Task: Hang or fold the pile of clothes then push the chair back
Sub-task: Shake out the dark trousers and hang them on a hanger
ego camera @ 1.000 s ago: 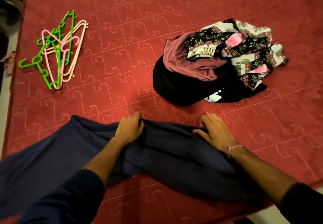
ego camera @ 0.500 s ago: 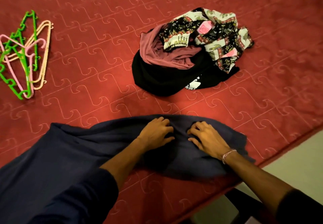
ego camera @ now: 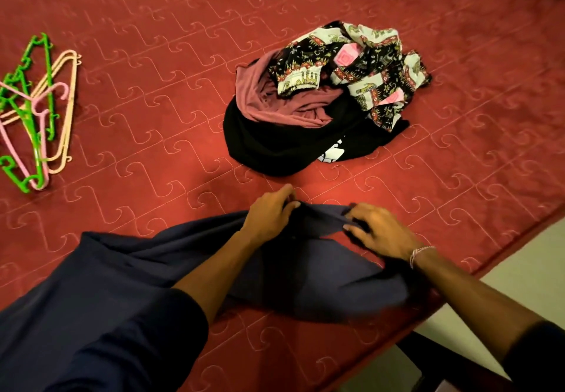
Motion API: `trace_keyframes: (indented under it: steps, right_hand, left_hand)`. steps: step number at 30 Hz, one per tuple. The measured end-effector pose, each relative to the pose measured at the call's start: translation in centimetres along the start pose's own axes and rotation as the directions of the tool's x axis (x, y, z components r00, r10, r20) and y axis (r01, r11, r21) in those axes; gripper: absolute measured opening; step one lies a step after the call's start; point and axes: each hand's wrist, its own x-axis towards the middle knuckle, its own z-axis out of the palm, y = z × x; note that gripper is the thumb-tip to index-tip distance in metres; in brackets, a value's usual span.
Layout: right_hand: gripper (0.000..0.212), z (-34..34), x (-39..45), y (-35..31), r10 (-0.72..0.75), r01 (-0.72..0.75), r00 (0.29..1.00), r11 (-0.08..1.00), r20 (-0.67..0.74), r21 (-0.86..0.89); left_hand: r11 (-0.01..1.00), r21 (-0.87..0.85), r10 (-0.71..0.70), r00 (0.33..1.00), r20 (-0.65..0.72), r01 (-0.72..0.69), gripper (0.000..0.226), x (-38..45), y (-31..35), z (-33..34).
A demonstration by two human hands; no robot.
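Spreading under everything we note a red quilted bedcover (ego camera: 153,147). A dark navy cloth garment (ego camera: 305,284) lies at its near edge; a heap of black, mauve and patterned clothes (ego camera: 305,101) sits beyond. Left hand (ego camera: 270,214) and right hand (ego camera: 379,229) each pinch the navy garment's far edge.

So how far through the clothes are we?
Nothing looks finished: no folded or hung garment shows. In hand: the left hand and right hand pinch the navy garment's far edge. Left: the pile on the bed, the unused hangers, and the chair.
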Motion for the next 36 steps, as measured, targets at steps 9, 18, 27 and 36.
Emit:
trace_keyframes:
  steps: [9,18,27,36]
  right_hand:
    - [0.026,-7.0,6.6,5.0,0.352,-0.325,0.932,0.917,0.089,-0.230]
    - [0.010,-9.7,7.4,8.1,0.413,-0.418,0.902,0.909,0.130,0.013]
    - [0.016,-11.6,2.8,10.4,0.478,-0.350,0.868,0.398,0.134,0.848]
    - [0.042,-5.6,6.5,12.5,0.430,-0.457,0.887,0.868,-0.166,-0.195]
  left_hand:
    - [0.972,0.230,-0.030,0.994,-0.101,0.053,0.019,4.1,-0.4,-0.9]
    - [0.954,0.286,-0.038,0.983,-0.177,0.088,0.024,4.9,-1.5,-0.1]
    - [0.922,0.373,0.222,0.933,-0.282,-0.107,0.019,3.7,-1.0,-0.8]
    - [0.819,0.571,0.088,0.970,-0.228,0.060,0.020,5.2,-2.9,1.7]
